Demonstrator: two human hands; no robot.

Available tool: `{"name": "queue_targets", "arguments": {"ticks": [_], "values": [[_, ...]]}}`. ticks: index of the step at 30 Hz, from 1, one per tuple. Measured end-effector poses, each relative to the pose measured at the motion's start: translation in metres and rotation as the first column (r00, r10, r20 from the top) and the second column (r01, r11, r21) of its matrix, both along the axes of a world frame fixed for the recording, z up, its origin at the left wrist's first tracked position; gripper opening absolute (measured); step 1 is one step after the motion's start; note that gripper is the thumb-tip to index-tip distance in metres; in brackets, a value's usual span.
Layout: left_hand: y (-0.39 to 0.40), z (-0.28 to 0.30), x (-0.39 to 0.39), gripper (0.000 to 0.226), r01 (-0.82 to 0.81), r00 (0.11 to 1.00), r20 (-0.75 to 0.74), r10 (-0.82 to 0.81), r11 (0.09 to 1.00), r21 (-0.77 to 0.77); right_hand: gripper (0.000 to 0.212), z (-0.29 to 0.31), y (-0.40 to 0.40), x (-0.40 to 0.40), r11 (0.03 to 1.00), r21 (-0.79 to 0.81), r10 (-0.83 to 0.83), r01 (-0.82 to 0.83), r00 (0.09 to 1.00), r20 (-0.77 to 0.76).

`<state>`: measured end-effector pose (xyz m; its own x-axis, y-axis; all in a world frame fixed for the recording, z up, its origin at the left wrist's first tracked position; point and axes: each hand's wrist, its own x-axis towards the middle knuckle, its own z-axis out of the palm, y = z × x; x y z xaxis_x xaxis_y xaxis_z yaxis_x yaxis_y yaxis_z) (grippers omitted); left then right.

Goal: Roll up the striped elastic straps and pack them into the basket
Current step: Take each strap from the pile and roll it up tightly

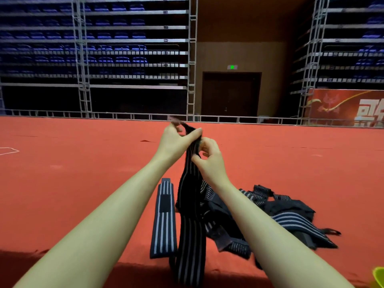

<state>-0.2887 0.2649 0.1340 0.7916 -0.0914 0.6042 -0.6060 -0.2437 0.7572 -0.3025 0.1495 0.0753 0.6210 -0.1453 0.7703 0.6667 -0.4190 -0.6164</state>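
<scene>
A long black strap with thin white stripes [190, 225] hangs from both my raised hands down to the red floor. My left hand [176, 142] pinches its top end, which sticks up past the fingers. My right hand [208, 159] grips the same strap just below, thumb and fingers closed around it. A second striped strap [165, 219] lies flat on the floor left of the hanging one. A tangled pile of several more striped straps [280, 219] lies to the right, partly behind my right forearm. A yellow-green rim [379, 276], perhaps the basket, shows at the bottom right corner.
The red carpeted floor [83, 163] spreads wide ahead and to the left. A low metal rail [124, 116] borders its far side, with scaffolded blue seating behind, a dark door [230, 94] and a red banner [345, 107] at right.
</scene>
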Motion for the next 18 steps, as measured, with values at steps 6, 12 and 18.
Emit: {"name": "queue_targets", "arguments": {"ticks": [6,12,18], "values": [[-0.006,-0.021,0.025,0.015,0.010,0.999,0.037,-0.013,0.996,0.083,0.020,-0.023,-0.007,0.027,0.998,-0.054,-0.047,0.045,0.998,-0.045],[-0.001,-0.042,0.057,0.009,-0.042,0.990,-0.140,0.032,0.996,-0.073,0.027,-0.040,-0.011,0.036,0.993,0.108,0.061,-0.039,0.977,-0.204],[0.003,-0.040,0.071,0.009,-0.045,0.994,-0.101,0.035,0.994,-0.100,0.041,-0.052,-0.018,0.044,0.975,0.134,0.219,-0.175,0.840,-0.496]]}}
